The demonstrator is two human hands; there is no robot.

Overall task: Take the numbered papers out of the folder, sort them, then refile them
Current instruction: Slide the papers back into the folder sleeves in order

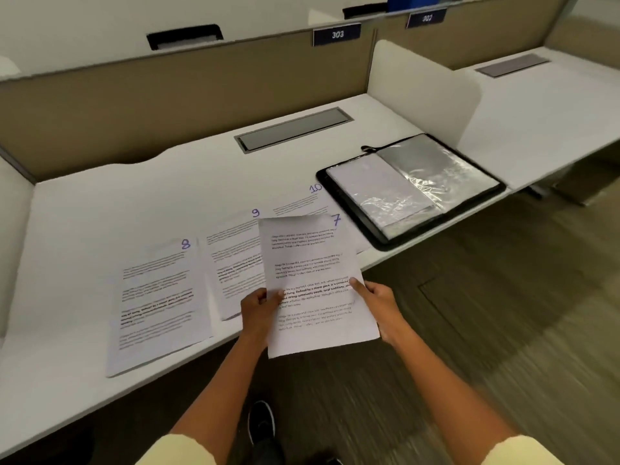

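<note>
Both hands hold paper 7 point(312, 270) above the desk's front edge. My left hand point(260, 305) pinches its left edge, and my right hand point(377, 300) pinches its right edge. Paper 8 point(161, 297) lies flat on the desk at the left. Beside it lies paper 9 point(235, 250), partly covered by the held sheet. Only the top of paper 10 point(302, 201) shows behind. The black folder point(412, 189) lies open at the right, its clear plastic sleeves showing a white sheet on the left page.
The white desk point(134, 203) has a grey cable hatch point(295, 129) at the back and a tan partition behind it. A white divider panel point(422, 95) stands just right of the folder. Brown floor and one black shoe point(261, 421) lie below the desk edge.
</note>
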